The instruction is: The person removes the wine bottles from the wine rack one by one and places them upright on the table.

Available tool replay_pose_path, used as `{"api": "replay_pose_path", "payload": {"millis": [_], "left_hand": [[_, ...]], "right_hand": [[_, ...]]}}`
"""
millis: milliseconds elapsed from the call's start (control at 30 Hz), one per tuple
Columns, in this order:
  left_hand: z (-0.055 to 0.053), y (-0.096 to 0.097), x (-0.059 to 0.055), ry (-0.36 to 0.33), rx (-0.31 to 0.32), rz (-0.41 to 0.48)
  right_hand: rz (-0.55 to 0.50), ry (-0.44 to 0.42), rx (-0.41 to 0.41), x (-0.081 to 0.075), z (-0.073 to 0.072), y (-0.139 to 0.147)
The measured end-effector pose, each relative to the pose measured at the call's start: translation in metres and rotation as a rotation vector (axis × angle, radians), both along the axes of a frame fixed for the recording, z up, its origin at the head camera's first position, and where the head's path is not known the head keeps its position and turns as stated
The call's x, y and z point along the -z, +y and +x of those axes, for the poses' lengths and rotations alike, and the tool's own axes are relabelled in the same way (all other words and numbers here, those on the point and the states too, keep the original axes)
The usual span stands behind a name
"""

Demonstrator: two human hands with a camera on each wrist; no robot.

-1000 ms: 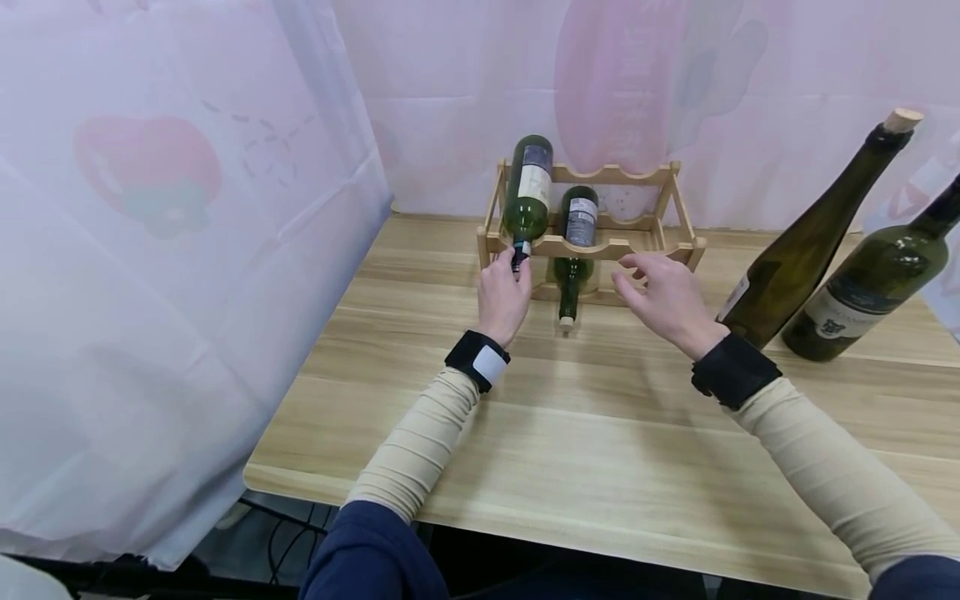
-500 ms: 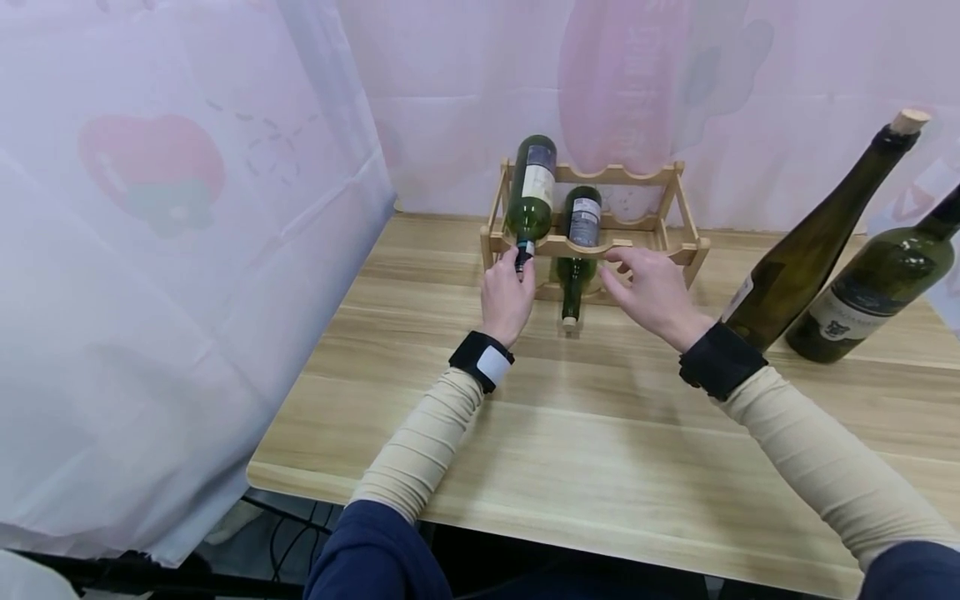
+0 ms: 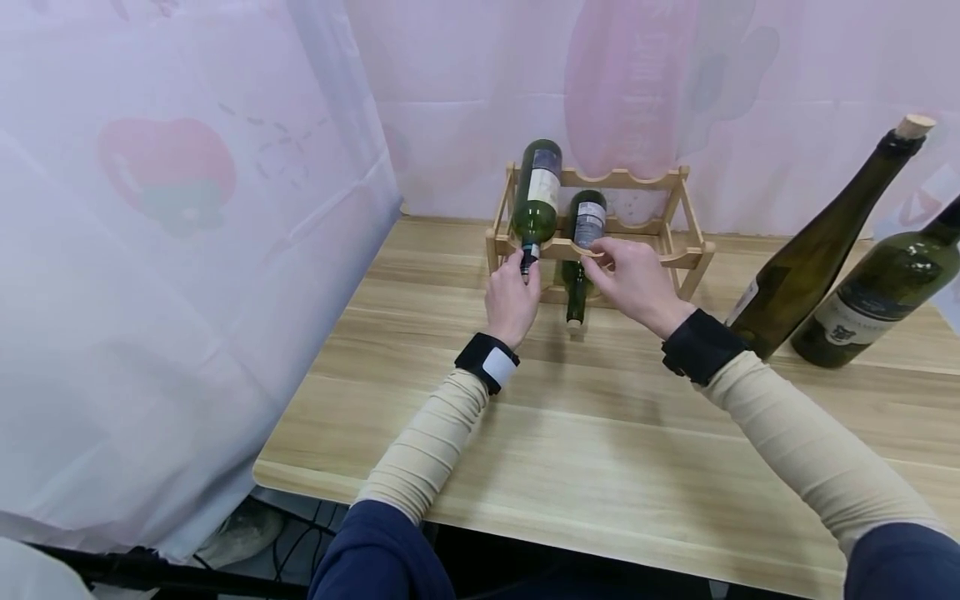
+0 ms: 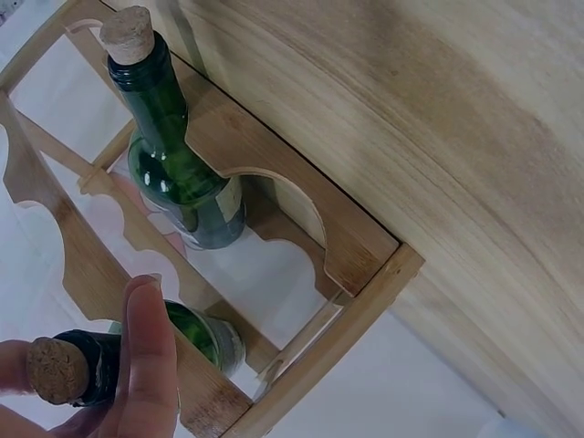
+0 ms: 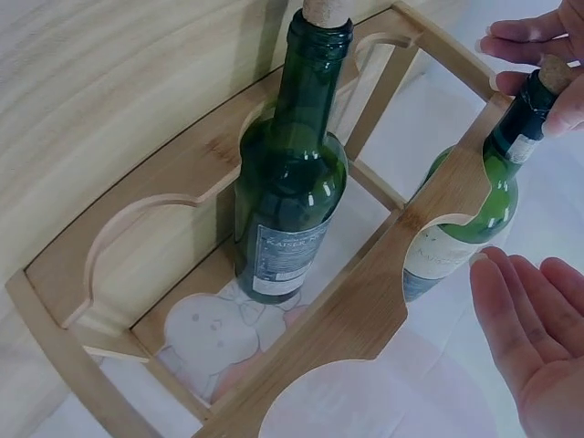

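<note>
A wooden wine rack (image 3: 628, 179) stands at the back of the table. On its upper tier lies a green wine bottle (image 3: 537, 187) with a cream label, neck toward me. My left hand (image 3: 512, 307) grips that neck, thumb and fingers on either side, its cork (image 4: 58, 370) showing between them. Lower in the rack rests a second green wine bottle (image 5: 292, 192), its corked neck sticking out at the front. My right hand (image 3: 636, 279) is at the rack's front upper rail, over the lower bottle in the head view. Its fingers (image 5: 516, 292) are loosely extended and hold nothing.
Two tall corked bottles stand on the right of the table, a slim olive-brown bottle (image 3: 806, 250) and a wider green bottle (image 3: 862, 308). A printed white cloth (image 3: 465, 100) hangs behind and to the left. The wooden table (image 3: 600, 467) has its front edge toward me.
My right hand has moved left along the front of the rack, toward the upper bottle. The left hand keeps its grip on the neck, and the bottles stay put in the rack.
</note>
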State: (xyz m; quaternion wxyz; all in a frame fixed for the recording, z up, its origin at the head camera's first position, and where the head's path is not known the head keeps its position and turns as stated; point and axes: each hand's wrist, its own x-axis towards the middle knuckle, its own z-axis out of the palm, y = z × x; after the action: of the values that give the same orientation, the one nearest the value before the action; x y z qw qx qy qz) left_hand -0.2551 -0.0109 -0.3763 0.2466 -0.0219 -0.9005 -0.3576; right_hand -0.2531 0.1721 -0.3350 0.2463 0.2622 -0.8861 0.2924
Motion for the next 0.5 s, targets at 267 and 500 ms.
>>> {"api": "replay_pose_path", "payload": {"millis": [267,500], "left_hand": [[-0.001,0.0,-0.001,-0.028,0.0,0.056],[-0.006,-0.004,-0.005,-0.097,0.047,0.194]], "right_hand": [[-0.028,-0.046,-0.005,-0.003,-0.007,-0.008],[-0.062,-0.158,-0.001,-0.006,-0.015,-0.018]]}}
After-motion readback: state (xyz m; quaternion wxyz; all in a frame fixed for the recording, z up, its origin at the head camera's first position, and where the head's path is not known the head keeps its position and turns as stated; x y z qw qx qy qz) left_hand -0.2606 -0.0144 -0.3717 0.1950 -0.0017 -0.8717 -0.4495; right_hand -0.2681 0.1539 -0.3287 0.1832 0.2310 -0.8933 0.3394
